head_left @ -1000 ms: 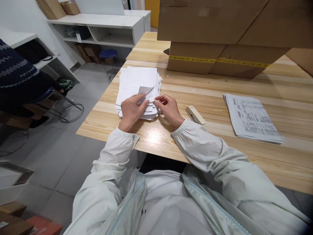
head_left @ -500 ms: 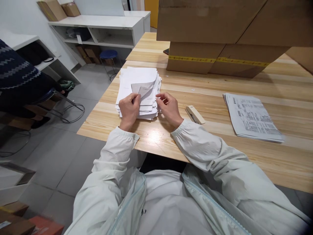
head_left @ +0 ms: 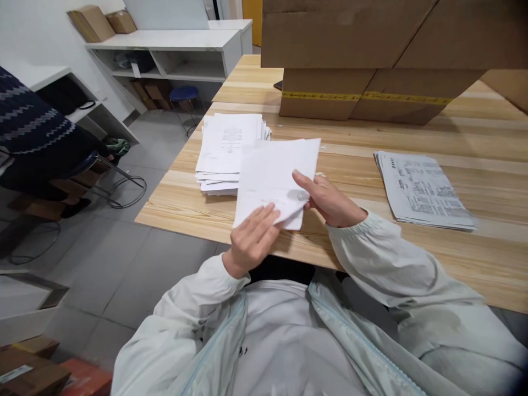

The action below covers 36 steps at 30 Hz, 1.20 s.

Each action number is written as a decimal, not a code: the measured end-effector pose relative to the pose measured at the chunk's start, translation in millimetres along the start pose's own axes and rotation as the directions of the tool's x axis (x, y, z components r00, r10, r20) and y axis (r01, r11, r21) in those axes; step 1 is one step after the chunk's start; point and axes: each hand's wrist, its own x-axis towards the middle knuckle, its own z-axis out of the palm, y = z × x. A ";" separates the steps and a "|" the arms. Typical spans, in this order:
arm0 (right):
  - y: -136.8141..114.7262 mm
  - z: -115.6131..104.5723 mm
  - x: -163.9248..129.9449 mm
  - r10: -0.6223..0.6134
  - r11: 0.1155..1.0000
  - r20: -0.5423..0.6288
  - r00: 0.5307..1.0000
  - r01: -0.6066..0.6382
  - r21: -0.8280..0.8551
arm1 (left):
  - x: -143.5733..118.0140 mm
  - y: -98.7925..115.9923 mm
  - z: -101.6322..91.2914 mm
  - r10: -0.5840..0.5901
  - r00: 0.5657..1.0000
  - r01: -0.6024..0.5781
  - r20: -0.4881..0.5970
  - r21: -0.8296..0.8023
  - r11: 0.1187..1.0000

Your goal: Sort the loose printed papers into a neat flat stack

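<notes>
A thin set of white paper sheets (head_left: 274, 170) is raised off the table in front of me, tilted, with its lower right corner bent. My right hand (head_left: 330, 201) grips the right edge, thumb on the top face and fingers underneath. Across the lower edge lies my left hand (head_left: 256, 236), its fingers on the top face; its thumb is hidden. Behind them, partly covered by the sheets, stands a stack of papers (head_left: 220, 148), with a printed page on top. The stapler's former spot is hidden by my right hand and the sheets.
A pile of printed sheets (head_left: 427, 190) lies to the right on the wooden table (head_left: 173, 201). Large cardboard boxes (head_left: 322, 91) stand at the back. On the left a person (head_left: 33, 115) sits on a stool, and a blue stool (head_left: 183, 93) stands near white shelving (head_left: 173, 38).
A set of sheets has come off the stack and moved right and towards me, between both hands. The stack's top page now shows print. The stapler has gone out of sight.
</notes>
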 end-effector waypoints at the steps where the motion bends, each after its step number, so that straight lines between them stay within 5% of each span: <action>1: 3.1 -3.9 -11.9 0.022 1.000 -0.008 1.000 -0.021 0.021 | -9.3 7.3 4.8 -0.028 0.998 0.032 0.049 -0.081 0.996; 4: 14.6 -13.5 -46.9 0.079 0.995 -0.107 0.991 -0.072 0.066 | -26.2 24.7 11.2 0.002 0.991 0.024 0.137 -0.190 0.981; 7: 27.3 -24.9 -78.9 0.069 0.997 -0.323 0.944 -0.058 0.043 | -25.4 31.9 5.9 -0.001 0.989 -0.023 -0.146 -0.164 0.986; 9: 34.1 -33.4 -96.9 0.086 0.995 -0.412 0.907 -0.056 0.085 | -17.2 30.8 0.8 -0.149 0.932 0.068 -0.331 -0.243 0.968; 10: 36.5 -37.1 -104.4 0.100 0.992 -0.431 0.897 -0.058 0.109 | -12.2 29.4 -0.7 -0.259 0.913 0.146 -0.316 -0.340 0.929; 12: 40.0 -42.4 -116.1 0.129 0.988 -0.428 0.895 -0.077 0.137 | -2.7 27.1 0.4 -0.455 0.887 0.336 -0.083 -0.559 0.758; 14: 42.7 -44.7 -123.4 0.138 0.987 -0.401 0.906 -0.092 0.132 | 3.2 27.4 7.4 -0.531 0.823 0.506 0.200 -0.683 0.527; 16: 46.0 -45.6 -127.4 0.126 0.991 -0.369 0.921 -0.101 0.088 | 5.1 30.5 18.7 -0.544 0.776 0.565 0.318 -0.733 0.378; 23: 49.8 -50.2 -135.1 0.104 0.981 -0.349 0.931 -0.155 -0.121 | 6.3 34.4 45.4 -0.634 0.672 0.603 0.382 -0.780 0.169; 30: 27.3 -46.1 -127.3 0.034 0.989 -0.420 0.907 -0.090 -0.113 | 9.5 19.7 34.2 -0.748 0.620 0.525 0.236 -0.833 0.172; 36: 28.8 -97.6 -137.8 -0.017 0.991 -0.497 0.867 -0.050 -0.121 | 12.2 17.8 31.6 -0.782 0.593 0.494 0.190 -0.853 0.168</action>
